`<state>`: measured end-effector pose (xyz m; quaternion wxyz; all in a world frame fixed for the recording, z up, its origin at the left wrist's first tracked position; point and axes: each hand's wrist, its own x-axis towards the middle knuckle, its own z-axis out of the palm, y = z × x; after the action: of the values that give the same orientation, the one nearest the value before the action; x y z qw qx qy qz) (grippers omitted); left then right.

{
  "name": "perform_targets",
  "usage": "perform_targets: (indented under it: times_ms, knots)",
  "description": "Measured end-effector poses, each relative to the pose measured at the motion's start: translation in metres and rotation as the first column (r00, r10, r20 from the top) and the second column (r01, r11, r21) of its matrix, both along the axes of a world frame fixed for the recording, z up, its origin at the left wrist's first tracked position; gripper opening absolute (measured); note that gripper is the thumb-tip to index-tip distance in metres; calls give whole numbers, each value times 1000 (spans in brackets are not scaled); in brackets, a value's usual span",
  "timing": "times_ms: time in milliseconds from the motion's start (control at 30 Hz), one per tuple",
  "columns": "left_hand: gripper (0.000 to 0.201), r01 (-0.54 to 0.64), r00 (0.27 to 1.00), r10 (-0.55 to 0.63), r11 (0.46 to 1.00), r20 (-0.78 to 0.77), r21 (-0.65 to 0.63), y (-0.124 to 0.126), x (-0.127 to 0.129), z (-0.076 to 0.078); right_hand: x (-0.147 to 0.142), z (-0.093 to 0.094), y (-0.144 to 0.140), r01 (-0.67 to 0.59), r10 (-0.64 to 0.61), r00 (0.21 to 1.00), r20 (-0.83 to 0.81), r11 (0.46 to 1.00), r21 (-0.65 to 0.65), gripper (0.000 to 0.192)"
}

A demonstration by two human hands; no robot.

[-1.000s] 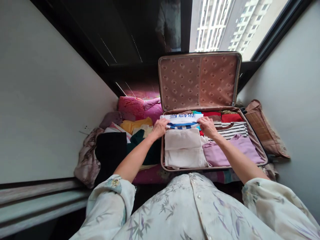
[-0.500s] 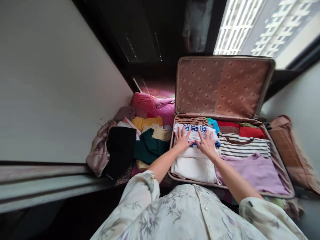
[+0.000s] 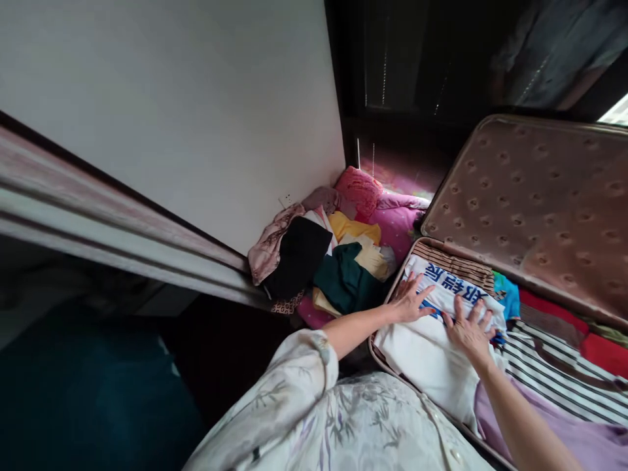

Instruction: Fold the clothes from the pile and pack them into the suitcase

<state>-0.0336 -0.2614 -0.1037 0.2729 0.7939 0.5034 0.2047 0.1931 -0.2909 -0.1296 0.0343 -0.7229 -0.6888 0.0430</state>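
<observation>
Both of my hands rest on a folded white shirt with blue lettering [image 3: 454, 282] inside the open suitcase [image 3: 387, 358]. My left hand [image 3: 410, 301] lies near its left end, fingers spread. My right hand [image 3: 468, 332] is further right on the same shirt, fingers apart and pressing flat. Nearer my body is a folded white garment [image 3: 426, 360]. Beyond the shirt sits a brown striped garment [image 3: 449, 265], with a bright blue one [image 3: 506, 294] beside it. To the right are a black-and-white striped top [image 3: 544, 366] and a lilac garment [image 3: 530, 418].
The suitcase's patterned lid [image 3: 540, 190] stands raised behind. Left of the case is a heap of clothes with a black garment [image 3: 300, 258], a dark green one [image 3: 348, 278] and a yellow one [image 3: 354, 229]. A pale wall [image 3: 196, 118] borders the heap.
The view has swung left, so the suitcase and hands appear further right and tilted. My hands remain spread on the lettered white shirt.
</observation>
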Motion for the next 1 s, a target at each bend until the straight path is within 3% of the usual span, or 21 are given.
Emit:
perform_targets:
  times_ms: [67, 133, 200, 267, 333, 367, 433, 500, 667, 833, 1000]
  knots:
    - [61, -105, 991, 94, 988, 94, 115, -14, -43, 8, 1, 1, 0, -10, 10, 1000, -4, 1000, -7, 76]
    - [48, -361, 930, 340, 918, 141, 164, -27, -103, 12, 2, 2, 0, -9, 8, 1000, -11, 1000, -20, 77]
    - [43, -649, 760, 639, 747, 114, 144, -39, -170, 8, 3, 3, 1, 4, -5, 1000, -19, 999, -39, 78]
    - [44, -829, 551, 834, 551, -23, 93, -54, -234, -4, 4, 5, 2, 22, -24, 999, -23, 997, -74, 81]
    - [51, -904, 409, 886, 426, -218, 31, -71, -285, -20, 5, 7, 4, 31, -33, 999, -19, 993, -111, 84]
    - [56, -919, 376, 873, 394, -311, -8, -79, -304, -29, 5, 9, 4, 33, -35, 999, -15, 991, -128, 84]
    - [66, -919, 372, 811, 391, -451, -56, -91, -328, -43, 5, 11, 5, 41, -43, 999, -6, 987, -157, 85]
    - [76, -903, 377, 771, 428, -513, -21, -94, -338, -52, 4, 13, 7, 56, -57, 998, 0, 981, -187, 85]
    - [83, -849, 426, 782, 519, -455, 98, -53, -335, -51, 4, 14, 9, 83, -82, 997, 14, 970, -228, 84]
    - [95, -875, 379, 813, 470, -442, 116, -3, -324, -49, 2, 13, 10, 101, -93, 995, 47, 965, -244, 85]
    - [107, -890, 358, 778, 451, -515, 62, 19, -318, -50, 3, 10, 11, 104, -90, 994, 67, 961, -255, 82]
